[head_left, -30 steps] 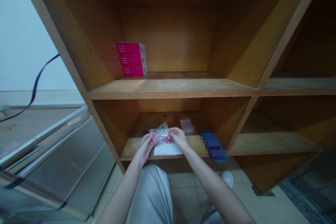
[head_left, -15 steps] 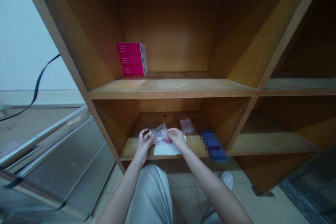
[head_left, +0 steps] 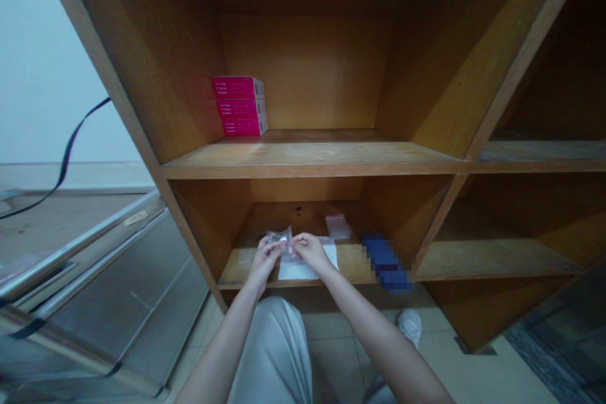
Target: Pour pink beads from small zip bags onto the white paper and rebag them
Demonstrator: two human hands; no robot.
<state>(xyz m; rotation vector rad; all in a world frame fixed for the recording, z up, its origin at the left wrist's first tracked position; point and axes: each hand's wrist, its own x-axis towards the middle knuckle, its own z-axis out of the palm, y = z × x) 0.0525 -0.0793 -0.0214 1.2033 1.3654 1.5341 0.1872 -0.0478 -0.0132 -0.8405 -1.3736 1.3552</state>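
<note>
Over the front of the lower shelf, my left hand [head_left: 265, 259] pinches a crumpled clear plastic bag [head_left: 283, 236] from its left side. My right hand [head_left: 310, 252] is closed at the bag's right side, fingertips pressed together near my left fingers. Whether the right fingers grip the bag or something small from it is too fine to tell. Hints of pink show around the fingertips. Beneath both hands lies a white sheet of paper [head_left: 298, 271]. Behind it, to the right, a small flat clear bag [head_left: 338, 227] rests on the shelf.
Three stacked pink boxes [head_left: 240, 106] stand at the left of the upper shelf [head_left: 307, 154]. A pixelated dark blue item [head_left: 386, 262] overhangs the lower shelf's edge at right. A metal-framed glass case [head_left: 142, 290] stands at lower left. Wooden dividers bound the compartment.
My right hand has moved left, close to my left hand. The bag looks more bunched between them, and the pink bits visible earlier beside my right fingers are now mostly hidden.
</note>
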